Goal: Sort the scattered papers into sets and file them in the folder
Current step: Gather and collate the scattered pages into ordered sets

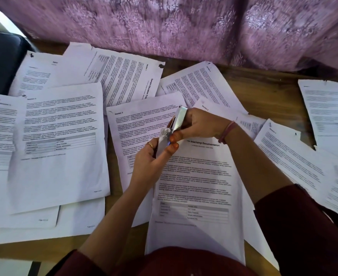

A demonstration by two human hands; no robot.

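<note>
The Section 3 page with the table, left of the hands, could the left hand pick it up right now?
Probably not yet. The page lies uncovered on top of its pile, close by, but the left hand and right hand are both gripping the open stapler, so it would have to let go first.

Front sheet (196,176): "Internship Documentation" is read as its heading.
Centre sheet (142,124): "Section 3" is printed top left.
Rear sheet (128,76): "Sample Education" is read sideways.

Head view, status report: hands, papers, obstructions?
Both hands, left and right, grip opened silver metal stapler. White printed papers scattered, unfiled. Folder unseen.
</note>
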